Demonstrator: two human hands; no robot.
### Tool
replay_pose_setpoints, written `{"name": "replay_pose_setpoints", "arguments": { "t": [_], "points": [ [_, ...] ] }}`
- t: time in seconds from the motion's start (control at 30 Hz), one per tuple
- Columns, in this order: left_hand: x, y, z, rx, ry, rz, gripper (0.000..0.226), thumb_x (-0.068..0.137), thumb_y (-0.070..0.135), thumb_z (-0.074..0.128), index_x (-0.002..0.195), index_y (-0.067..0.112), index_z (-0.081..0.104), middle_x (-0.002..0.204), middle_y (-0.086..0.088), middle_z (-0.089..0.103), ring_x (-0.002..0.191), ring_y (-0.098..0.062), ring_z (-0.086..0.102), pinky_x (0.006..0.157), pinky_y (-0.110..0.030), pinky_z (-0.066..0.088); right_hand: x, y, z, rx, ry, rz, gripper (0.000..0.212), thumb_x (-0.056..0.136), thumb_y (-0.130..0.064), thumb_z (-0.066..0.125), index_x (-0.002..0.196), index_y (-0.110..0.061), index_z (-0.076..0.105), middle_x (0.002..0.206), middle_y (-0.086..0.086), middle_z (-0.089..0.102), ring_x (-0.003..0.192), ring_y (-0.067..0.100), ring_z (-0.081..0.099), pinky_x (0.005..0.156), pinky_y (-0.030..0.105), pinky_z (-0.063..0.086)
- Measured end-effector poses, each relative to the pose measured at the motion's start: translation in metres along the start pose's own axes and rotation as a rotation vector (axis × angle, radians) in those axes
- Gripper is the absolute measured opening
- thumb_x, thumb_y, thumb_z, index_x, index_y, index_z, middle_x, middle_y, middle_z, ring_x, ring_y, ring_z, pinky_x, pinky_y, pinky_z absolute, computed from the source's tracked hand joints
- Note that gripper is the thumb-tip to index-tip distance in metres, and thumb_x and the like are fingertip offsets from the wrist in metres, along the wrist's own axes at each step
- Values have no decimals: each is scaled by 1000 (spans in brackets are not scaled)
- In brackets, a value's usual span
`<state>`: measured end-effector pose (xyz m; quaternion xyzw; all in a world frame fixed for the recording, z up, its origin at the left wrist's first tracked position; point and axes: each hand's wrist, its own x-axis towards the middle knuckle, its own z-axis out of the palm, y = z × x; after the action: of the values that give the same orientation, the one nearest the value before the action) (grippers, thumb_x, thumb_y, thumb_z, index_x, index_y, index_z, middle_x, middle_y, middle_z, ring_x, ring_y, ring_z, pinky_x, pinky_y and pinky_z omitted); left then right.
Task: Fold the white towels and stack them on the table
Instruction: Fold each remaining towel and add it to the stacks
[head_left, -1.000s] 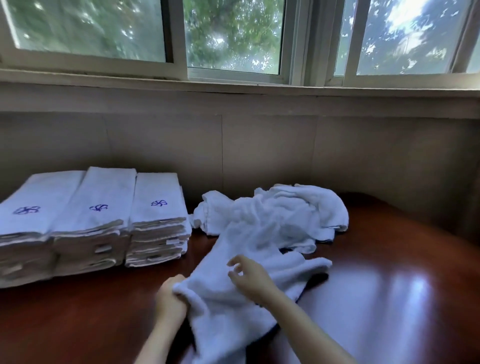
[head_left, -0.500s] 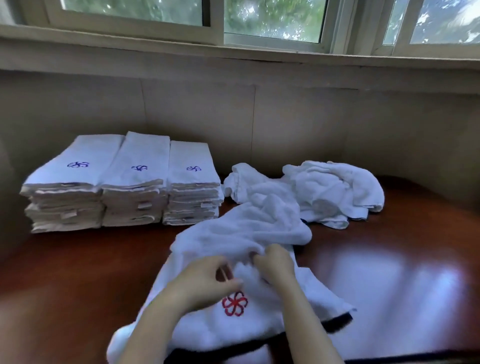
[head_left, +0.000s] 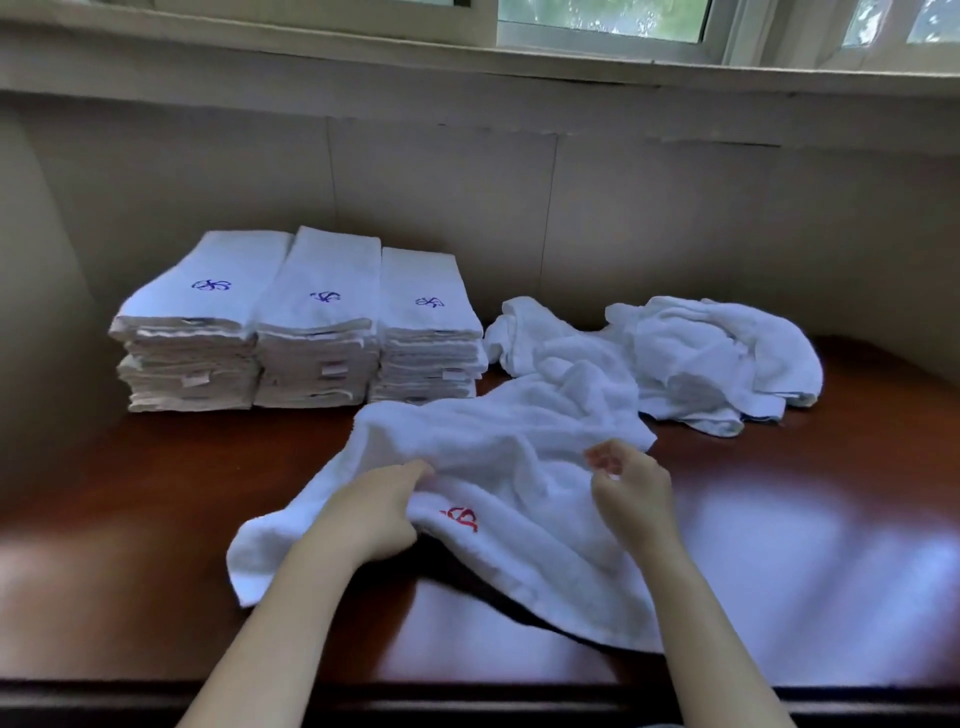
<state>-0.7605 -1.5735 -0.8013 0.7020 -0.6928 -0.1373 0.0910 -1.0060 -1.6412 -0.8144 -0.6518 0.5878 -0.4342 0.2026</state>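
**Red-emblem towel in hand, mid-table**

L hand (head_left: 374, 514): clenched round a bunched fold of the white towel (head_left: 493, 457), just left of its red emblem (head_left: 461, 518). R hand (head_left: 631, 499): fingers curled over the towel's right side, tips blurred; pinching cloth or not, can't tell.

Towel unfolded, rumpled, spread across centre of the wooden table (head_left: 156, 499). Left corner flat on the wood beside the L forearm (head_left: 291, 597). Near hem raised off the surface w/ dark shadow under it, short of the table's front edge (head_left: 467, 699). Far edge up against the base of the rightmost folded stack (head_left: 428, 332); far right end bunched beside the loose pile (head_left: 711, 358), boundary unclear.

3 folded stacks (head_left: 311, 338) at back left, side by side & touching, blue emblem (head_left: 326, 296) atop each, fronts roughly in line, backs near the wall (head_left: 519, 208). Loose pile of crumpled white towels at back right, just beside the stacks.

Open wood: wide strip left of the towel, in front of the stacks; big glossy patch right of the R hand; narrow band along the front edge.
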Motion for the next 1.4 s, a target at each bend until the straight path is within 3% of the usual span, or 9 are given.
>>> {"name": "replay_pose_setpoints", "arguments": {
  "t": [0.2, 0.33, 0.43, 0.53, 0.73, 0.87, 1.07, 1.23, 1.4],
  "points": [
    [-14, 23, 15, -47, 33, 348, 23, 77, 21, 59, 99, 19, 65, 109, 2, 63, 107, -16, 56, 88, -29, 44, -9, -10, 20, -130, -371, -49, 24, 88, -8, 50, 97, -19, 69, 87, -9, 63, 83, 10, 58, 76, 22, 47],
    [-4, 40, 16, -81, 179, 160, 18, 91, 17, 43, 99, 17, 59, 110, -9, 65, 104, -31, 57, 82, -35, 44, -11, -19, -1, -74, -271, -81, 20, 89, -6, 55, 97, -13, 72, 92, 1, 69, 84, 12, 60, 73, 21, 41],
    [-2, 36, -4, -891, 44, -168, 31, 96, 11, 38, 86, 9, 66, 94, -13, 68, 89, -25, 64, 83, -32, 51, -8, -36, -35, -6, 155, -161, 15, 91, -15, 56, 91, -11, 70, 83, 4, 71, 81, 21, 63, 71, 28, 43],
    [-4, 29, -16, -1628, -160, -366, 46, 97, 10, 41, 59, 0, 64, 58, -9, 62, 48, -15, 62, 47, -18, 50, -5, -54, -43, 194, 364, -144, 19, 88, -33, 47, 81, -22, 61, 69, -9, 65, 71, 16, 60, 65, 28, 39],
    [-15, 19, -28, -1858, -223, -415, 42, 95, 19, 46, 56, 8, 54, 49, 0, 50, 40, -8, 50, 42, -15, 41, -13, -34, 20, -59, -395, -36, 30, 99, -17, 41, 124, -20, 57, 119, 2, 61, 113, 21, 54, 89, 26, 37],
    [-12, 3, -31, -1974, 252, -491, 31, 96, 7, 40, 66, 8, 46, 67, -5, 43, 59, -13, 46, 58, -21, 39, -13, -27, 22, 90, -518, -16, 43, 80, -4, 49, 111, -33, 57, 117, -4, 57, 101, 13, 53, 76, 17, 40],
    [-29, -41, -32, -532, 866, -630, 48, 82, 5, 60, 128, 3, 43, 125, -27, 49, 109, -45, 50, 87, -46, 40, -16, -18, 23, -319, -559, -122, 48, 84, -12, 61, 130, -16, 50, 126, 5, 52, 114, 18, 51, 88, 22, 40],
    [-23, 3, -11, 4, 486, 62, 73, 76, 29, 61, 145, 27, 36, 149, -9, 32, 138, -28, 24, 113, -30, 13, -28, -35, 32, -140, -369, -274, 13, 88, -8, 57, 88, -21, 57, 80, -3, 62, 83, 18, 55, 70, 23, 39],
    [-8, 17, 9, 320, 213, 144, 56, 84, 22, 53, 137, 38, 40, 157, 5, 15, 146, -21, 0, 116, -42, 2, -48, -51, 29, -106, -481, -398, 15, 83, -16, 59, 92, -27, 63, 70, -14, 57, 69, 4, 50, 68, 28, 44]
  ]
}}
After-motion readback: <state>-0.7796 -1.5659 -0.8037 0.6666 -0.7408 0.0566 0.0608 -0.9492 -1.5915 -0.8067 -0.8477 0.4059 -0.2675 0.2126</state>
